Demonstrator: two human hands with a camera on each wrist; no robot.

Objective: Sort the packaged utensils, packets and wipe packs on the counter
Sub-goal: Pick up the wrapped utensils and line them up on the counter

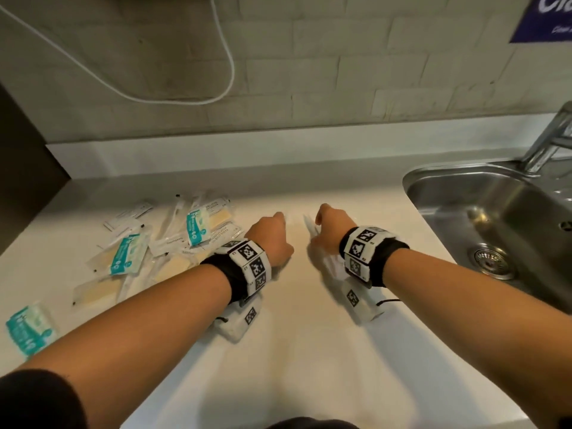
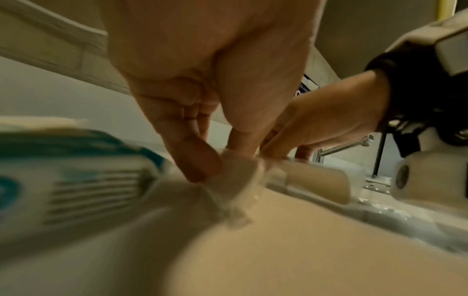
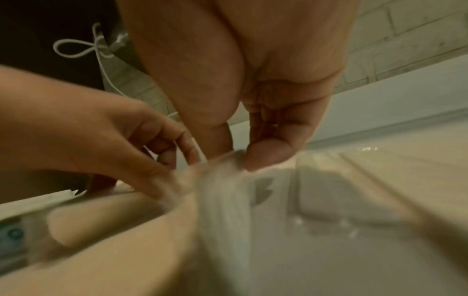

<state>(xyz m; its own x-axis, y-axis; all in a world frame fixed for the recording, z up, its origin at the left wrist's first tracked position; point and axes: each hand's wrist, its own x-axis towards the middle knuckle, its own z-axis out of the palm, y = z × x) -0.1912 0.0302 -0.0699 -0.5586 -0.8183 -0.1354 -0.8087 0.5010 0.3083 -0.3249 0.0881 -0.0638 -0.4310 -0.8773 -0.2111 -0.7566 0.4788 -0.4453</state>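
My left hand (image 1: 274, 238) and right hand (image 1: 328, 230) are close together at mid-counter. In the left wrist view the left hand (image 2: 222, 162) pinches the end of a clear wrapper with a pale wooden utensil (image 2: 316, 180) inside. In the right wrist view the right hand (image 3: 238, 158) pinches a blurred clear wrapper (image 3: 222, 190). Whether both hold one package I cannot tell. To the left lies a pile of teal wipe packs (image 1: 196, 226), packaged utensils (image 1: 96, 291) and white packets (image 1: 136, 212). Another wipe pack (image 1: 28, 329) lies apart at the near left.
A steel sink (image 1: 433, 187) with a faucet (image 1: 548, 140) takes up the right end of the white counter (image 1: 309, 351). A dark panel (image 1: 24, 165) stands at the left edge. A white cable (image 1: 229, 57) hangs on the tiled wall behind.
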